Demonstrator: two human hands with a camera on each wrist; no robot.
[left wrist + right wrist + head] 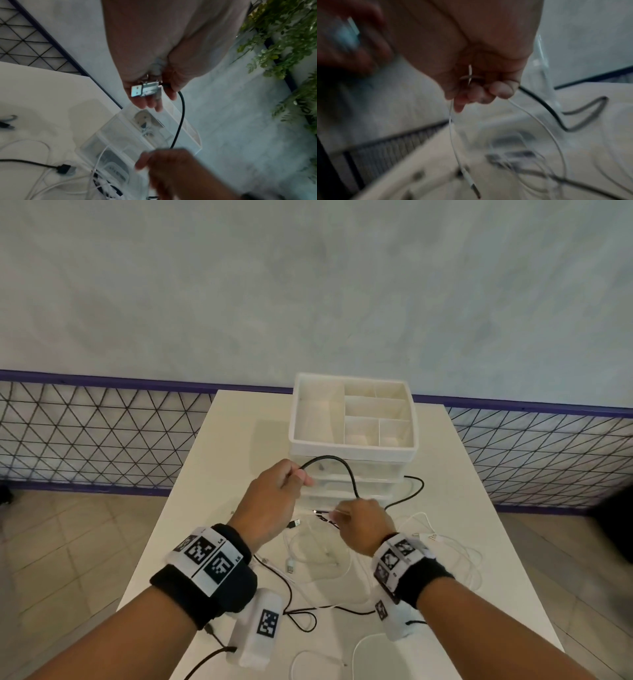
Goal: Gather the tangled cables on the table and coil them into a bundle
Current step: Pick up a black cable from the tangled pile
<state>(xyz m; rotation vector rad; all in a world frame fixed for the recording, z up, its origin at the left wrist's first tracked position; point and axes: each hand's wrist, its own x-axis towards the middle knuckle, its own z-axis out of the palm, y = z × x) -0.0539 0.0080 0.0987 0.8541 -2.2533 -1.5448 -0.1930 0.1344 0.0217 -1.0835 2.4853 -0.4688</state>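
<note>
A black cable (346, 470) arcs in the air between my two hands, above the white table (219, 474). My left hand (291, 477) grips its end; in the left wrist view the bare metal USB plug (144, 89) lies in my curled fingers. My right hand (349, 517) pinches the same black cable (539, 102) lower down, together with a thin white cable (453, 132) that hangs from the fingers with its plug dangling. More white cables (325, 553) and black cable (301, 618) lie tangled on the table under my wrists.
A white organiser tray (352, 451) with several compartments sits on clear plastic drawers (342, 484) at the table's far side, just beyond my hands. A wire-mesh fence (85, 436) runs behind the table. Green foliage (283, 40) shows in the left wrist view.
</note>
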